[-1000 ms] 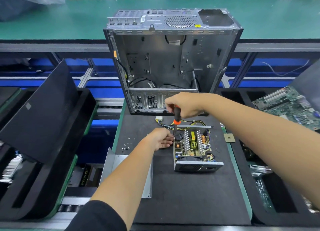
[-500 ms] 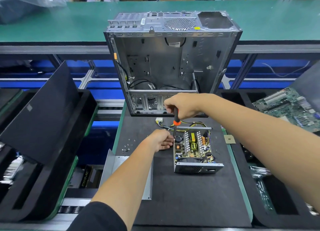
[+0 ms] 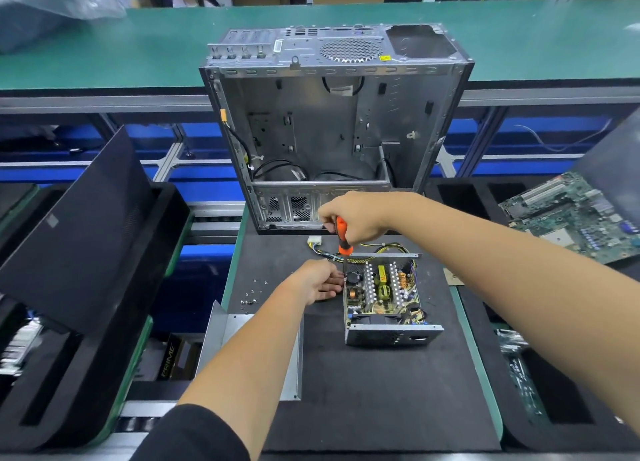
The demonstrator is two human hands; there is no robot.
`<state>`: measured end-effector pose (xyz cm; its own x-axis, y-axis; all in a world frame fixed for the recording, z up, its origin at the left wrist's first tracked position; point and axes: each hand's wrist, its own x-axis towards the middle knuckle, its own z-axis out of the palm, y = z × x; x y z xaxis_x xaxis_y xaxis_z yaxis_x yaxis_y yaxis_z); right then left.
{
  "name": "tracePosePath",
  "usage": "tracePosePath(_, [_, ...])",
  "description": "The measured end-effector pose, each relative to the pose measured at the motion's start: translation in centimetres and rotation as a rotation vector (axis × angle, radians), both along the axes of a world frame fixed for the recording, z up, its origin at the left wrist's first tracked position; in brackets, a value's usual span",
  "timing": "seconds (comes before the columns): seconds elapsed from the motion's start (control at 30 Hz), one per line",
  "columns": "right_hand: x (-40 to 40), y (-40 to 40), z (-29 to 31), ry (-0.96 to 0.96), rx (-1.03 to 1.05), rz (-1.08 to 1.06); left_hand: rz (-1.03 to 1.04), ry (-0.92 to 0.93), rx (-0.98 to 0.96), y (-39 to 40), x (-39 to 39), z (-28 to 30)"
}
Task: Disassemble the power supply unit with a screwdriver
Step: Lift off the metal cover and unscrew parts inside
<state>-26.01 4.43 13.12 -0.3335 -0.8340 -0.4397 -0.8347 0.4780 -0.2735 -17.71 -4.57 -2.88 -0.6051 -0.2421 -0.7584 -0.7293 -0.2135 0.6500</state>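
Both hands are working the power supply unit (image 3: 384, 298) lying opened just before the computer case (image 3: 332, 128): my right hand (image 3: 356, 223) is gripping the screwdriver (image 3: 343, 240) upright over its left edge while my left hand (image 3: 320, 280) is pinching there, steadying it.

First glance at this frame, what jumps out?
The right hand grips an orange-handled screwdriver, driven down into the near-left corner of the opened power supply unit mid-mat, while the left hand rests against its left side. Behind it stands a gutted computer case; loose screws lie to the left.
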Motion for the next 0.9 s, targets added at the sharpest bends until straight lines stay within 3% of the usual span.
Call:
tracePosePath(0.2, [-0.1, 0.0, -0.3, 0.187, 0.087, -0.123, -0.007, -0.003, 0.010, 0.0, 0.2, 0.1])
tracePosePath(0.5, [-0.2, 0.6, -0.2, 0.033, 0.034, -0.026, 0.005, -0.001, 0.021, -0.1, 0.1, 0.0])
tracePosePath(0.67, [-0.2, 0.3, -0.1, 0.277, 0.252, -0.014, 0.006, -0.006, 0.003, 0.0, 0.1, 0.2])
tracePosePath(0.9, [-0.4, 1.2, 0.2, 0.071, -0.018, -0.005, 0.018, -0.004, 0.017, 0.0, 0.2, 0.3])
